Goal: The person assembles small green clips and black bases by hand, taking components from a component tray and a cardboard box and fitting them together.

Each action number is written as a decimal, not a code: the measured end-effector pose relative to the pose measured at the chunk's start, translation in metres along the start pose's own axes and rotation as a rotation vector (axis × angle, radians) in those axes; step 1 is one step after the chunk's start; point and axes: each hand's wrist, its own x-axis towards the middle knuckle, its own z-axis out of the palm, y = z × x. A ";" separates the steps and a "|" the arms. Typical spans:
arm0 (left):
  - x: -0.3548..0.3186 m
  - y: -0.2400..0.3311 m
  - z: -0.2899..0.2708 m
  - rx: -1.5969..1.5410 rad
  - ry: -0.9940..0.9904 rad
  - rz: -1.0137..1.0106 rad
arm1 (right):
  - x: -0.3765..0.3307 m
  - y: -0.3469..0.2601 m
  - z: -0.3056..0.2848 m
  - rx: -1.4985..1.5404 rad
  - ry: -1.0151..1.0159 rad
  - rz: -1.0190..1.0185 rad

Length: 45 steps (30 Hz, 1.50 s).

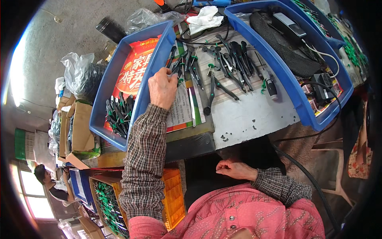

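My left hand (162, 88) reaches over the table at the right wall of a blue tray (140, 104). Its fingers are closed beside several black-handled pliers (193, 69) with small green parts; what they hold is hidden. More black and green pliers (118, 113) lie heaped in the tray's near end, next to a red printed sheet (137, 65). My right hand (236, 169) hangs below the table's front edge, over my lap. Its fingers curl together and nothing shows in them. Farther right, a cluster of black pliers (238, 59) and one opened pair (217, 89) lie on the table.
A second blue tray (296, 101) at the right holds a dark mesh item, a phone (289, 24) and a black adapter (321, 87) with cables. A screwdriver-like tool (269, 84) lies nearby. Below the left forearm stand an orange crate (174, 195) and cartons. Another person (55, 185) sits far left.
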 end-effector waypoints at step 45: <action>-0.226 0.083 -0.059 -1.237 -0.220 -0.468 | -0.033 -0.114 -0.021 0.009 0.444 -0.433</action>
